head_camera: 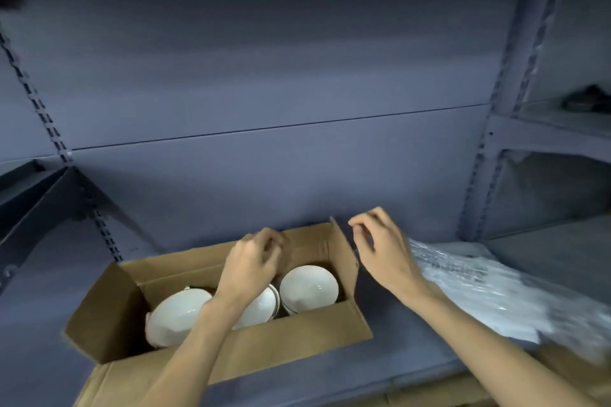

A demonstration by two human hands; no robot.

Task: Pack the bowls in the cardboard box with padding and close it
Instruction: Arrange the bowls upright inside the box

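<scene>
Left hand [253,266] hovers over the open cardboard box [211,307] — fingers loosely curled, empty; white bowls [309,287] lie beneath. Right hand [380,248], at 3 o'clock — likewise empty, beside the bubble wrap [479,287].

So it's a dark blue-grey metal shelf [413,334], with an open cardboard box [264,350] sitting right on it. Just right of the box there's a crinkly sheet of bubble wrap [489,294] lying flat on the shelf.
</scene>
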